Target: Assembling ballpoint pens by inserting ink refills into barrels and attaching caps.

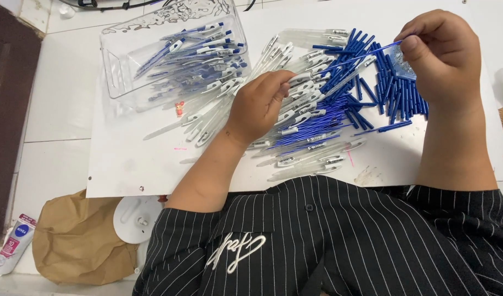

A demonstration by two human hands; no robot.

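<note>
My left hand grips a clear pen barrel that slants up to the right over the heap. My right hand pinches the end of a thin blue refill whose far tip points toward that barrel. Under both hands lies a pile of clear pen barrels mixed with blue refills. A row of blue pen caps lies beneath my right hand, next to a small clear bag.
A clear plastic bin with several assembled pens stands at the back left on the white board. A tiny red figure lies by it. On the floor at left are a brown paper bag, a white round lid and a tube.
</note>
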